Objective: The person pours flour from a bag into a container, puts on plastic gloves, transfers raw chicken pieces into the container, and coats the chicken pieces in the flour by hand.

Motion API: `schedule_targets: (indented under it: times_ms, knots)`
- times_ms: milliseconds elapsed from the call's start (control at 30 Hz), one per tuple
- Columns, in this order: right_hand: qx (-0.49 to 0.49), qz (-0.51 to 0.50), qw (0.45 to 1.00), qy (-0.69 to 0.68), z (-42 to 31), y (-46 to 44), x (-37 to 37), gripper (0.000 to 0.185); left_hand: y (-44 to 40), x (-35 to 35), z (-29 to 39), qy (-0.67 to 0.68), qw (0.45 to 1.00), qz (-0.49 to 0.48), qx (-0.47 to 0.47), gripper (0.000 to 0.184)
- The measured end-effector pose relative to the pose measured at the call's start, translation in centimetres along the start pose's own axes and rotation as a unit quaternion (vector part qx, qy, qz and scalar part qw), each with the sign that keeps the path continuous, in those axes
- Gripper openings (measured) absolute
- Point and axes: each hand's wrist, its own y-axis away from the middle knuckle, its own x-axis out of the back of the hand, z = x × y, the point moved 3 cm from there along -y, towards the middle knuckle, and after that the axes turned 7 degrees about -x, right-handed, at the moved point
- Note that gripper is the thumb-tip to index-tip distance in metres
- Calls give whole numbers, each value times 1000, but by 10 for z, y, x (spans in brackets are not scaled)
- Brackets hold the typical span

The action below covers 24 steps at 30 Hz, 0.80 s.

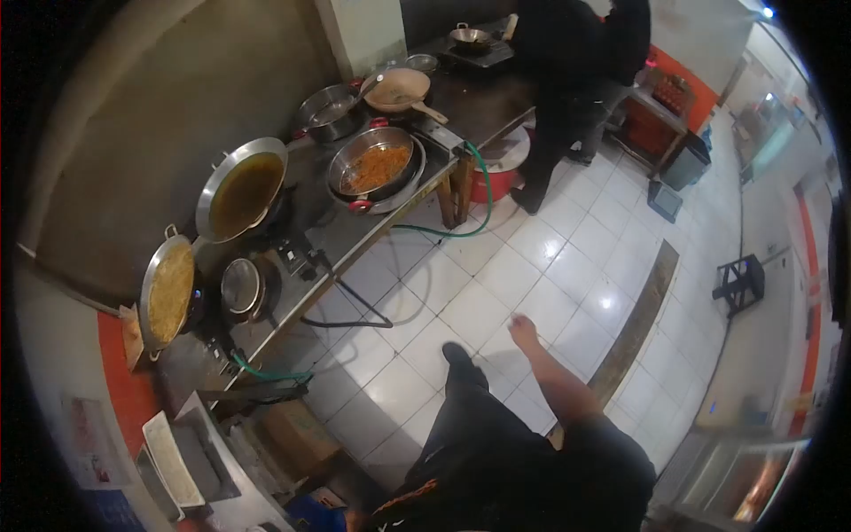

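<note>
My right hand [523,330] hangs over the white tiled floor with its fingers curled in, and nothing shows in it. It touches nothing. My left hand is not seen. To the left of me stands a long cooking counter [319,253]. On it are a wide pan of dark oil [244,197], a pan of pale yellow frying food [171,293] and a strainer bowl with orange shreds [377,168]. One of my feet [456,355] is stretched forward on the floor.
A person in dark clothes [576,80] stands at the counter's far end beside a red bucket [492,184]. A green hose [483,199] loops off the counter. A black stool [740,282] stands at right, and a wooden strip [634,324] crosses the floor. White trays [173,461] are lower left.
</note>
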Motion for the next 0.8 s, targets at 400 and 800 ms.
schedule_targets:
  times_ms: [400,800]
  knots:
    - [149,106,983,-38,-317,-548,-153,26,-28,-354,128,-350,936,-23,-26,37]
    - [225,126,966,3,-337,-578,-134,14,8,-401,159,-380,923,35,37,39]
